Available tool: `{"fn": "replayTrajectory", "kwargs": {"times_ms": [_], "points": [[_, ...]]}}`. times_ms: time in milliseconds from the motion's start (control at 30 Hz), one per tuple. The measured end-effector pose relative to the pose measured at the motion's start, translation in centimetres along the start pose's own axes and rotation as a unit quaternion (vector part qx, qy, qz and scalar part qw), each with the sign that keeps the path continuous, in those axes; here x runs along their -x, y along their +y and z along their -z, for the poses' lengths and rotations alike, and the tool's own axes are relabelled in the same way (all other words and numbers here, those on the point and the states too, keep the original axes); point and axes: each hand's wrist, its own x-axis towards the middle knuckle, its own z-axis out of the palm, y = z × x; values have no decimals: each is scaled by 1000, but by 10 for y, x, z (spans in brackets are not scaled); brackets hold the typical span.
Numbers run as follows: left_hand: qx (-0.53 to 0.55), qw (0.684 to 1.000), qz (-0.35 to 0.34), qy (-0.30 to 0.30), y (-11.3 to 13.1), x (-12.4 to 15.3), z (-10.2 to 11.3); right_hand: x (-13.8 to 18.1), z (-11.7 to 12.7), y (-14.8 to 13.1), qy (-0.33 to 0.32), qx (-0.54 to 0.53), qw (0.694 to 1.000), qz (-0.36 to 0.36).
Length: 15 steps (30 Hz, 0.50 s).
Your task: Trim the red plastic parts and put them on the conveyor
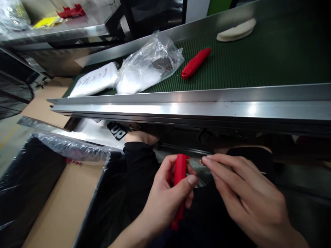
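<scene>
My left hand [172,196] is wrapped round a long red plastic part [180,168], held roughly upright over my lap, its thumb pressed across the front. Part of the piece is hidden behind the fingers, and a small red tab juts from its upper right side. Just to the right, apart from the red part, my right hand [248,193] has its fingertips pinched together. Something tiny and dark may show at the tips, too small to name. A similar red plastic piece [196,63] lies on the green conveyor belt [274,58] beyond both hands.
A metal rail [191,105] edges the belt in front of me. On the belt lie a clear plastic bag [152,65], a white packet [95,80] and a pale curved piece [236,30]. To the left stands a lined box [69,193]. A red part [71,12] rests on the far bench.
</scene>
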Motion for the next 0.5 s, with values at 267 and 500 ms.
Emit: {"fn": "replayTrajectory", "kwargs": {"times_ms": [267, 500], "points": [[-7, 1000, 11, -3, 0, 0, -3, -3, 3, 1, 1, 30, 998, 48], [11, 999, 44, -24, 2, 3, -5, -2, -2, 11, 18, 46, 997, 64]]}}
